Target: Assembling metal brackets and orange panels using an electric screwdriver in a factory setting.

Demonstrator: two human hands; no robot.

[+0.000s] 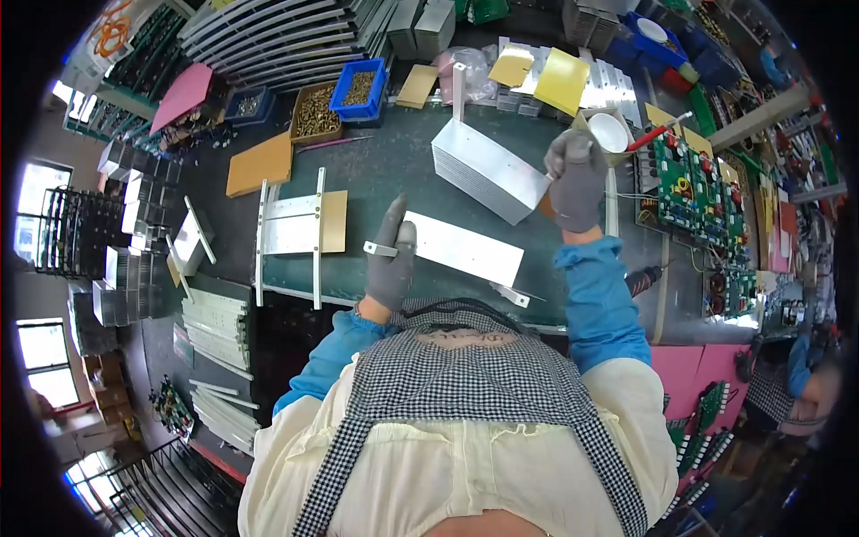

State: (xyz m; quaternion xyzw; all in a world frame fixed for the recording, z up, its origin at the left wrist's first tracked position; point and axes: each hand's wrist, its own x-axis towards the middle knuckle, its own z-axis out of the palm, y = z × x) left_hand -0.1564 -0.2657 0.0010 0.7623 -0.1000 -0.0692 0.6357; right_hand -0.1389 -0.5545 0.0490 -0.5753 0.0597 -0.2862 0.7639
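My left hand, in a grey glove, grips the left end of a flat silver metal plate, its thumb by the plate's edge. A drilled metal strip sticks out beneath that hand, and another strip end shows below the plate's right side. My right hand, also gloved, is raised with its fingers curled together beside a white round tub. Whatever those fingers hold is too small to tell. Left of the right hand lies a finned aluminium heat sink.
Left on the green bench, a plate lies across two drilled rails. Behind stand a blue bin and a box of brass-coloured screws. Green circuit boards, a red-handled tool and a dark screwdriver are at right.
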